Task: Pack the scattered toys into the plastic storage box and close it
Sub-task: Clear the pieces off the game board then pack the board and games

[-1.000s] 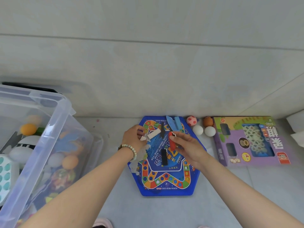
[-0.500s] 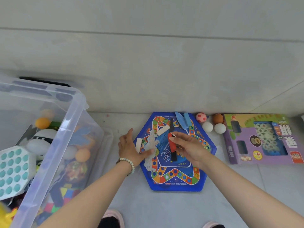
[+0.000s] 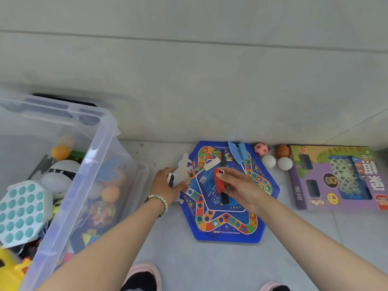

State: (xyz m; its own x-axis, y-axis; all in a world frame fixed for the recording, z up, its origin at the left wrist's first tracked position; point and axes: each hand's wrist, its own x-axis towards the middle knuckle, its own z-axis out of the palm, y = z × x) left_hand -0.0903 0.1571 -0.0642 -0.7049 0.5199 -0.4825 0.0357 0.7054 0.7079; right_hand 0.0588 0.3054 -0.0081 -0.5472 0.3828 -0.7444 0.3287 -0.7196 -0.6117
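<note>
A clear plastic storage box (image 3: 98,156) stands at the left, holding balls, a white plush and a teal pop toy (image 3: 20,211). A blue hexagonal game board (image 3: 226,227) lies on the floor in the middle. My left hand (image 3: 165,185) grips a pale speckled flat piece (image 3: 183,171) at the board's left edge. My right hand (image 3: 239,190) pinches a red piece (image 3: 218,181) above the board, over a black strip (image 3: 225,198). A white bar (image 3: 211,164), a black piece (image 3: 222,157) and blue pieces (image 3: 238,153) lie on the board's far part.
Beyond the board sit a pink ball (image 3: 261,149), a brown ball (image 3: 282,151) and two white balls (image 3: 268,161). A purple game carton (image 3: 340,177) lies at the right. A grey wall runs behind everything. My feet (image 3: 142,278) are at the bottom edge.
My left hand has slid left to the board's edge and closed on the pale speckled piece. My right hand keeps the red piece. The view has shifted, showing more of the box.
</note>
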